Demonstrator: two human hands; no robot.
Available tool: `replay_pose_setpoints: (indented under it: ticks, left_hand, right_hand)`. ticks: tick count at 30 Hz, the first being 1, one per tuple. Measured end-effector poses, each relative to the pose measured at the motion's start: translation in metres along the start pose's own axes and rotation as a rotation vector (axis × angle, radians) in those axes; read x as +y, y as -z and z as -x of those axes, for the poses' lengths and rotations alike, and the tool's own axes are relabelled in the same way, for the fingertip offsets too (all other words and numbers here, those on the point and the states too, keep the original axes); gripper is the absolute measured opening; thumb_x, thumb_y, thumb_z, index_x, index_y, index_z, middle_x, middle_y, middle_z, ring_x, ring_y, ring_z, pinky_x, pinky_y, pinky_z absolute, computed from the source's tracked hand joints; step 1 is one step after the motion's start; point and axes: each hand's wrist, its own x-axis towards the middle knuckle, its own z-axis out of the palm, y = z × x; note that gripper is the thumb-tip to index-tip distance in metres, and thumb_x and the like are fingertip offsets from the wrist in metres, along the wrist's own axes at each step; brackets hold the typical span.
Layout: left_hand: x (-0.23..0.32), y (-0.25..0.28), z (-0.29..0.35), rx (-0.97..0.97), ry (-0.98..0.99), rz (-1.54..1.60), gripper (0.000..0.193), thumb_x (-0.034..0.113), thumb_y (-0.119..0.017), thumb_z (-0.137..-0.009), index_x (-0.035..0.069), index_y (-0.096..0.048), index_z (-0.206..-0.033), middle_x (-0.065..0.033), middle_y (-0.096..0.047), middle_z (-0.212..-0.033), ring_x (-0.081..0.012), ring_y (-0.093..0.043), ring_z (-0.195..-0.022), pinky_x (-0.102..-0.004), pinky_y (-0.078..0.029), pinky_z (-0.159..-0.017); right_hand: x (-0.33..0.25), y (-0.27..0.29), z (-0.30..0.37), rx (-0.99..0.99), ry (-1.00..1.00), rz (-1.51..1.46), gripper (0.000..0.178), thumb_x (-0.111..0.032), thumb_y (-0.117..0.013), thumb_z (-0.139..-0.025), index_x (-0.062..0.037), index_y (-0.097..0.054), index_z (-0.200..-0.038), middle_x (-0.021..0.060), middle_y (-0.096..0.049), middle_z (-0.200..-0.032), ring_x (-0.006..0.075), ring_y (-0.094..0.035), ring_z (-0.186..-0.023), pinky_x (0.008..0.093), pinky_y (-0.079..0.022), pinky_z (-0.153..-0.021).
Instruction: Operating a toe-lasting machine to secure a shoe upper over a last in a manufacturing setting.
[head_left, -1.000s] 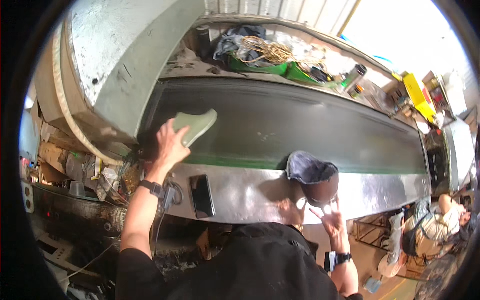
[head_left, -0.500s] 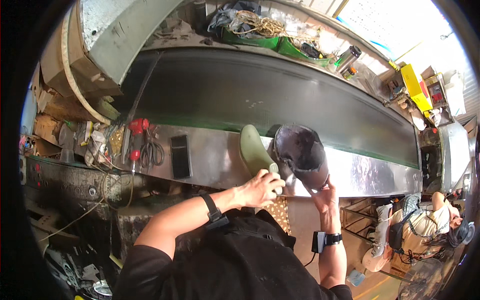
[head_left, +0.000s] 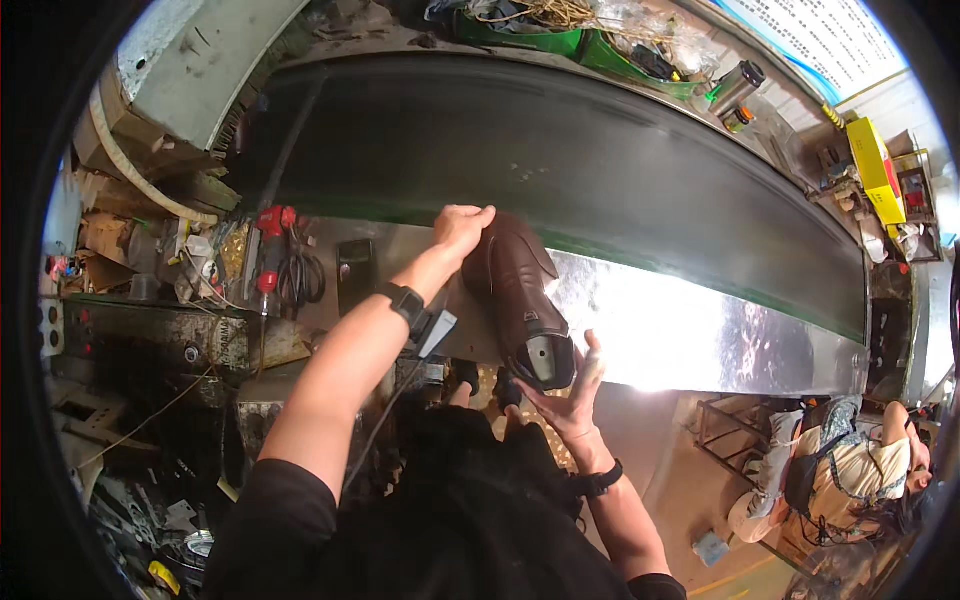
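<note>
A brown leather shoe upper (head_left: pixel 512 285) is held lengthwise in front of me over the metal ledge. The end of a pale green shoe last (head_left: pixel 541 352) shows in its opening near my body; the rest of the last is hidden inside. My left hand (head_left: pixel 463 232) is closed on the far end of the upper. Beside the near end, my right hand (head_left: pixel 572 400) has its thumb and fingers spread around the opening, with the thumb close to or touching the leather edge.
A dark conveyor belt (head_left: pixel 560 160) runs behind the shiny metal ledge (head_left: pixel 680 320). On the left lie a phone (head_left: pixel 356 268) and a red heat gun (head_left: pixel 270 222) with its coiled cord. Green bins (head_left: pixel 630 65) stand at the back. Another person (head_left: pixel 850 465) sits at the right.
The green last has gone from my left hand into the brown upper. My left hand has moved forward to the upper's far end; my right hand has shifted left to its near opening.
</note>
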Motion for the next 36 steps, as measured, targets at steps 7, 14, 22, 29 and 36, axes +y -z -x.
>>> replay_pose_setpoints:
  ticks: [7,14,22,29,36]
  left_hand:
    - [-0.037,-0.019,0.038,0.026,0.098,-0.159,0.042,0.037,-0.065,-0.099,-0.003,-0.072,-0.088,-0.0089,-0.072,-0.081,-0.0127,-0.065,-0.082,-0.0384,-0.049,-0.075]
    - [0.0,-0.046,0.09,-0.06,0.038,-0.376,0.081,0.051,-0.082,-0.072,0.003,-0.059,-0.133,-0.0234,-0.066,-0.128,-0.0382,-0.062,-0.123,-0.0471,-0.049,-0.105]
    - [-0.01,-0.027,0.086,0.106,0.13,0.06,0.043,0.032,-0.081,-0.071,0.001,-0.072,-0.099,-0.0095,-0.072,-0.091,-0.0213,-0.068,-0.083,-0.0362,-0.055,-0.076]
    - [0.008,0.091,0.189,0.369,-0.001,0.357,0.044,0.033,-0.08,-0.074,0.002,-0.07,-0.104,-0.0102,-0.072,-0.095,-0.0211,-0.068,-0.088,-0.0346,-0.054,-0.081]
    - [-0.033,0.203,0.356,0.869,-0.155,0.314,0.051,0.035,-0.084,-0.073,0.002,-0.069,-0.109,-0.0084,-0.072,-0.1,-0.02,-0.067,-0.094,-0.0353,-0.052,-0.086]
  right_hand:
    - [-0.013,0.017,0.021,-0.281,-0.548,-0.46,0.143,-0.016,-0.099,-0.062,-0.0004,0.001,-0.163,0.0239,-0.043,-0.154,0.0308,-0.054,-0.134,0.04,-0.049,-0.106]
    - [0.005,0.041,0.07,-0.383,-0.438,-0.273,0.114,-0.015,-0.088,-0.078,0.004,-0.013,-0.161,0.0251,-0.05,-0.145,0.0365,-0.057,-0.129,0.0404,-0.048,-0.105]
    - [0.017,0.027,0.061,-0.413,-0.312,-0.293,0.112,-0.012,-0.086,-0.081,0.0054,-0.011,-0.161,0.0245,-0.047,-0.148,0.0344,-0.052,-0.136,0.0406,-0.044,-0.11]
    - [-0.039,0.057,-0.042,-0.705,-0.496,-1.054,0.094,-0.038,-0.074,-0.093,0.0036,-0.023,-0.16,0.0154,-0.05,-0.144,0.0274,-0.052,-0.129,0.0422,-0.039,-0.111]
    - [-0.198,-0.014,-0.062,-1.372,-0.73,-1.116,0.068,-0.021,-0.065,-0.103,0.0074,-0.032,-0.156,0.0158,-0.048,-0.153,0.0227,-0.05,-0.137,0.0348,-0.039,-0.115]
